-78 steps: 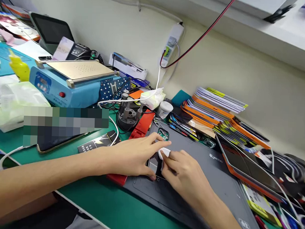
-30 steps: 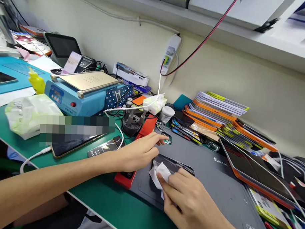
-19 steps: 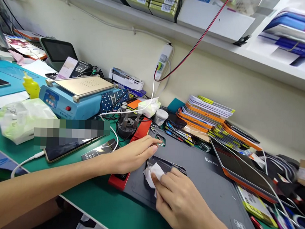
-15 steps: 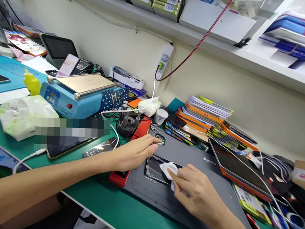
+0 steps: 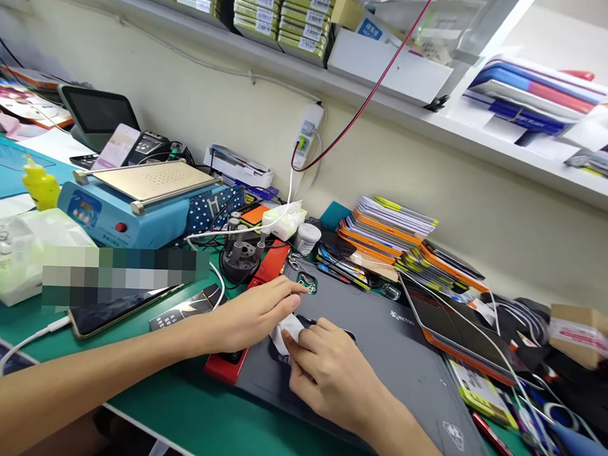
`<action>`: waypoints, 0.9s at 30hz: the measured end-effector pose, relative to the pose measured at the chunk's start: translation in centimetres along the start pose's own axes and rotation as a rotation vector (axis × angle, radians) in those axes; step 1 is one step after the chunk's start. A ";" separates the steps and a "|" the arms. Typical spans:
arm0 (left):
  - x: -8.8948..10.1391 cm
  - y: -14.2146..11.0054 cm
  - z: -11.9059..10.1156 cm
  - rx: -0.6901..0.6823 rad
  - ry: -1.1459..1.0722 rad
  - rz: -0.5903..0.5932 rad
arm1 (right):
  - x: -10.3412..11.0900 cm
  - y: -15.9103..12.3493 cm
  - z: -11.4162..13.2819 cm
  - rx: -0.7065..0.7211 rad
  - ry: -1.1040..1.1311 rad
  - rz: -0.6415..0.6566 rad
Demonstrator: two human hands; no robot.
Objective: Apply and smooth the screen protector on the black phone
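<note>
My right hand pinches a folded white wipe and presses it on the left end of a dark phone. The phone lies flat on a grey work mat, mostly covered by my hands. My left hand reaches over the phone's left end with its fingers stretched out and nothing in them. Its fingertips are near a small recess holding tiny metal parts. Below my left wrist is the mat's red side strip.
Left stand a blue heating plate machine, a tissue pack and a charging phone. Behind the mat are a screwdriver holder, a white jar and stacked thin boxes. A tablet lies right, and cables cross there.
My right hand has slid the wipe leftward along the phone, close to my left hand. My left hand stays stretched over the phone's left end. The camera view has shifted slightly.
</note>
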State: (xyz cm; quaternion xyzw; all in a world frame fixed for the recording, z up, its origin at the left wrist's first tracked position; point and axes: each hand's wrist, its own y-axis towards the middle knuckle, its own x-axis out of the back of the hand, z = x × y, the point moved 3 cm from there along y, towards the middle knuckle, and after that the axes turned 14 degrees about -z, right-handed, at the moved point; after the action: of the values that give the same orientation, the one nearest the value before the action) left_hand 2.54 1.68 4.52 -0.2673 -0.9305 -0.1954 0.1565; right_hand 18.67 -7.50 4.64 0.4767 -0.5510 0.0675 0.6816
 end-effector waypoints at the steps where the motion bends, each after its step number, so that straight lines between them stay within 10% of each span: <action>1: 0.0 0.0 0.0 0.001 0.003 0.003 | 0.2 -0.1 0.2 0.002 -0.004 0.006; 27: -0.2 0.1 0.0 0.039 0.055 0.023 | 1.9 -1.8 -5.3 -0.180 0.017 0.128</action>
State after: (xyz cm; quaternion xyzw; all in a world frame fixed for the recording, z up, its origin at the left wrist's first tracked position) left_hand 2.78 1.61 4.49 -0.2692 -0.9264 -0.1828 0.1894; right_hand 24.14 -5.45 5.50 0.3765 -0.5785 0.0652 0.7207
